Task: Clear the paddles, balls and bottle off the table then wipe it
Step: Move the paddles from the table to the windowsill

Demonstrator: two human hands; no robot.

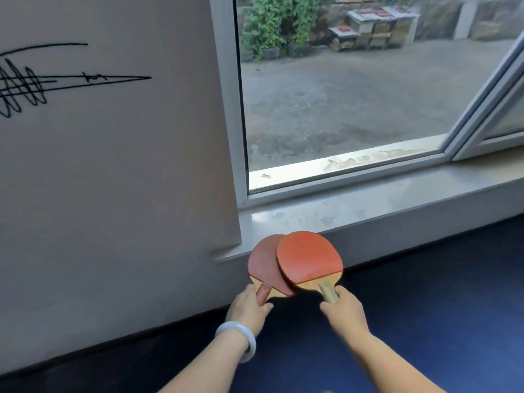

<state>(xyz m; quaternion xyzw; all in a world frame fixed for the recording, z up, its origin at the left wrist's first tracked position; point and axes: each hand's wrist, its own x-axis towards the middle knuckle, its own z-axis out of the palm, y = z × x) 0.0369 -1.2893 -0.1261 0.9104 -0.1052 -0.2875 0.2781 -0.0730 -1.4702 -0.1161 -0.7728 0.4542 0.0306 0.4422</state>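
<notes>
I hold two red table tennis paddles in front of a window sill. My left hand (pixel 249 307), with a pale bangle on the wrist, grips the handle of the darker red paddle (pixel 262 265). My right hand (pixel 344 312) grips the wooden handle of the brighter orange-red paddle (pixel 309 256), whose blade overlaps the other paddle's right side. Both blades point away from me toward the sill. No balls or bottle are in view.
A pale stone window sill (pixel 354 208) runs across just beyond the paddles, under an open window (pixel 368 95) onto a yard. A grey wall with black scribbles (pixel 85 137) fills the left. The dark blue table surface (pixel 425 321) lies below my arms.
</notes>
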